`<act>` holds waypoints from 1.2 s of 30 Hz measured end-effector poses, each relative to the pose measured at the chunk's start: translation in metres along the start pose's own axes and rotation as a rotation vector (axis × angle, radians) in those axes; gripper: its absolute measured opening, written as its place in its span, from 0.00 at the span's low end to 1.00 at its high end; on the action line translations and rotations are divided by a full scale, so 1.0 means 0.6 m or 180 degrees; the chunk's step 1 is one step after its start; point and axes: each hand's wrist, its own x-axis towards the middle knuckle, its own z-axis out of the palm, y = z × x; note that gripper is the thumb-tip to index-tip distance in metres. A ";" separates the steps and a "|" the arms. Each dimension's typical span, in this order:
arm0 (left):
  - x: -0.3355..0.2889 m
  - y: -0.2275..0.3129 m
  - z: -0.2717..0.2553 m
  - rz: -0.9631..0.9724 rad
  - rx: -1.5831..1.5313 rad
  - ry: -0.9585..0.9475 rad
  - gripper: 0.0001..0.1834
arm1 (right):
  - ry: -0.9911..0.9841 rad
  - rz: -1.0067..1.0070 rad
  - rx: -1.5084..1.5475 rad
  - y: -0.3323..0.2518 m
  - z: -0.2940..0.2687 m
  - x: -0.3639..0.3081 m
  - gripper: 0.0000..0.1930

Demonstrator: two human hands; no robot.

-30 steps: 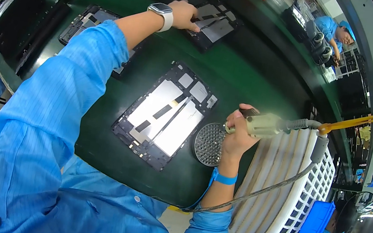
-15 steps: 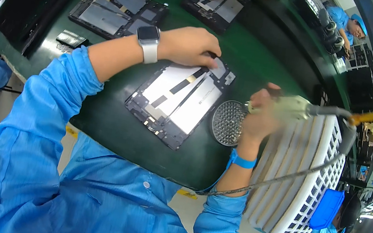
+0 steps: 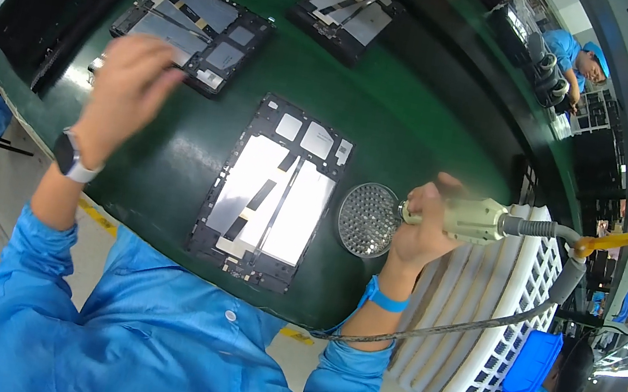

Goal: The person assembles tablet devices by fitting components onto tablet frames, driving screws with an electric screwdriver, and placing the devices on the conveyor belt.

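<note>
My right hand (image 3: 427,231) is wrapped round a pale cream electric screwdriver (image 3: 474,219), held sideways just right of a round dish (image 3: 367,221) full of small metal pieces, probably screws. An opened tablet (image 3: 270,197) lies before me, its silvery battery and dark flex strips facing up; neither hand touches it. To its left, my left hand (image 3: 127,96) hovers, slightly blurred, near the front corner of a second opened tablet (image 3: 192,28). Its fingertips are partly hidden, so whether it holds anything cannot be told.
A third opened tablet (image 3: 348,13) lies at the back. Dark panels (image 3: 42,1) stand at the far left. On the right are stacked white trays (image 3: 469,316) and a blue bin (image 3: 532,365). The screwdriver's cable (image 3: 477,321) crosses my right forearm. Co-workers sit beyond.
My left hand has left the near tablet's upper edge and swung left toward my side. The near tablet now lies straighter. My right hand and the screwdriver have dropped slightly nearer to me.
</note>
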 end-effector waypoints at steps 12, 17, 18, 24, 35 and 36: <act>-0.126 -0.106 -0.048 -0.0938 0.0388 -0.0387 0.19 | -0.0138 0.0071 -0.0044 0.004 0.004 -0.003 0.11; -0.098 -0.092 -0.045 -0.0761 -0.0079 -0.0587 0.19 | -0.0167 0.0205 0.0016 0.013 0.006 -0.004 0.11; -0.092 -0.091 -0.048 -0.0741 -0.0058 -0.0686 0.19 | -0.0112 0.0166 -0.0003 0.013 0.006 -0.005 0.11; -0.072 -0.081 -0.026 -0.0895 -0.0320 -0.0653 0.19 | -0.0078 0.0105 -0.0244 0.016 -0.008 -0.003 0.12; -0.068 -0.064 0.013 -0.0587 0.0229 -0.0411 0.10 | -0.0060 0.0261 -0.0074 0.014 -0.003 0.001 0.11; -0.066 -0.061 0.015 -0.0545 0.0289 -0.0451 0.09 | -0.0057 0.0231 -0.0110 0.012 -0.005 0.000 0.11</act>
